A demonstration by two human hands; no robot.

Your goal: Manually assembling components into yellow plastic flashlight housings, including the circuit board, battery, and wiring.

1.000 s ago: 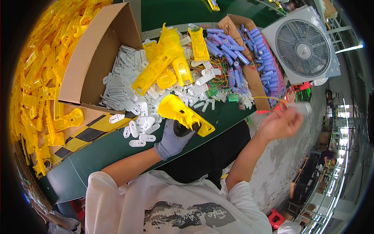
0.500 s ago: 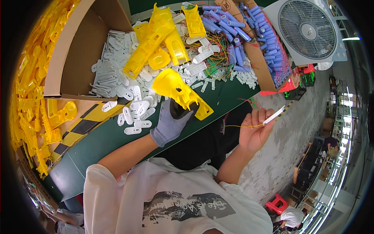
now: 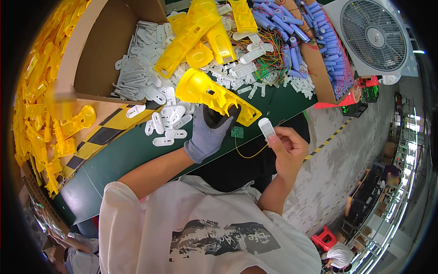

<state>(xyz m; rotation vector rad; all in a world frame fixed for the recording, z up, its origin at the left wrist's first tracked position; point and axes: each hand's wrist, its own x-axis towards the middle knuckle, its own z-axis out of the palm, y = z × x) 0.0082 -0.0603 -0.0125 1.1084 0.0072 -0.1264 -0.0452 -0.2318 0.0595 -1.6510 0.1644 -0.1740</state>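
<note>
Yellow moulded-plastic housing [image 3: 200, 89] is gripped by the curled left hand [image 3: 207, 132] above the green worktop's [image 3: 114, 165] near edge; a slim white plastic strip [image 3: 266, 128] is pinched by the right hand [image 3: 287, 150]. Positioning seems underway, calling for slack in the thin yellow wire [image 3: 248, 157].

The left hand [image 3: 206, 135], in a grey fabric glove with dark palm, curls upright in a grip, its bare left forearm [image 3: 157, 170] slanting; the bare right hand [image 3: 289, 149] pinches above a steep right forearm [image 3: 277, 194].
</note>
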